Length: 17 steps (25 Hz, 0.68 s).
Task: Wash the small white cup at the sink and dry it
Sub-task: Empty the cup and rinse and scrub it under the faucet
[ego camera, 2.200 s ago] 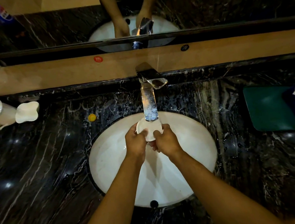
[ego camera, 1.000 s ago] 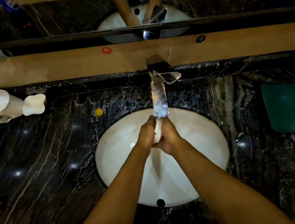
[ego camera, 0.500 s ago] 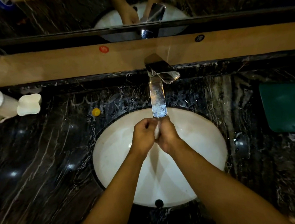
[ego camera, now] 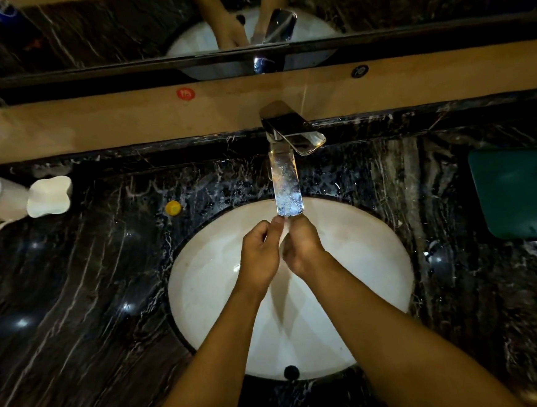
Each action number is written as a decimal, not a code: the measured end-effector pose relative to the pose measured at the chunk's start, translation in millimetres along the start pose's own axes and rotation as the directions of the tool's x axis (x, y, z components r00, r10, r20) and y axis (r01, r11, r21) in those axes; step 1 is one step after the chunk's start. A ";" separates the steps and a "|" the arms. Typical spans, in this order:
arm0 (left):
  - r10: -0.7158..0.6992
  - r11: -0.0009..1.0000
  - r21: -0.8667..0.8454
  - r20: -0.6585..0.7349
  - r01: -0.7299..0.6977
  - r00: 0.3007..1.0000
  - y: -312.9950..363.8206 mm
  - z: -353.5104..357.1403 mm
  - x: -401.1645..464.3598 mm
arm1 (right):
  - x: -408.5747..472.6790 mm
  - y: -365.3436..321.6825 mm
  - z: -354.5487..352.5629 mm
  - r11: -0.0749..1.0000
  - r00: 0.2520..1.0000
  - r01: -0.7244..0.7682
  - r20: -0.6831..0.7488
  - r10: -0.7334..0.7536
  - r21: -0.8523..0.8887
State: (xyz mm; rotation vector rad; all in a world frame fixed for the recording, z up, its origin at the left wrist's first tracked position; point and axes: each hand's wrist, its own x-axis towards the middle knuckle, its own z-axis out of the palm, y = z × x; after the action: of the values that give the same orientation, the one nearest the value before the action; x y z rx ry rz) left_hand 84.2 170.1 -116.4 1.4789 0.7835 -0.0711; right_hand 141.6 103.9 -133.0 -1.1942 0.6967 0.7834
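1. under the faucet spout, at twelve o'clock from my wrists, my left hand and right hand press together over the white basin, both curled shut around the small white cup.
2. only a pale sliver of the cup shows between my palms, so i cannot tell which way its long axis or mouth points.
3. both hands sit equally near it; the left thumb reaches up toward the stream.
4. drying, i judge, means a reach to three o'clock, toward the green mat.
5. a red sticker and a dark one sit on the ledge at twelve o'clock; their writing is too small to read.
6. a yellow cap lies at ten o'clock.
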 end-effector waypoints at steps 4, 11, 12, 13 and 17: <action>-0.091 0.988 -0.130 -0.056 0.083 0.994 -4.7 -1.6 7.2 | 0.5 4.8 2.0 0.943 0.983 0.176 -0.009 -0.186 -0.283; -0.290 0.887 -0.404 -0.108 0.225 0.951 5.7 2.6 7.0 | 9.9 1.9 -5.7 0.989 0.995 -0.023 -0.095 0.009 -0.147; -0.347 0.843 -0.468 -0.095 0.266 0.933 4.9 -0.6 10.7 | 7.9 2.7 -7.6 0.990 0.999 0.000 -0.041 -0.006 -0.140; -0.394 0.801 -0.519 -0.079 0.300 0.916 4.8 -2.7 14.5 | 5.0 4.4 -9.9 0.990 0.999 0.040 0.016 -0.038 -0.135; -0.397 0.815 -0.498 -0.105 0.298 0.912 0.1 -3.8 27.6 | -1.7 3.3 -21.0 0.999 0.988 0.050 0.146 -0.050 0.004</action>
State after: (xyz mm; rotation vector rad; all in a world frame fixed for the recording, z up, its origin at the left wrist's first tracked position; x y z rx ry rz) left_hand 103.5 184.9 -129.9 0.8695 1.1480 -0.0021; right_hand 136.6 83.8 -138.2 -1.1369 0.5443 0.8202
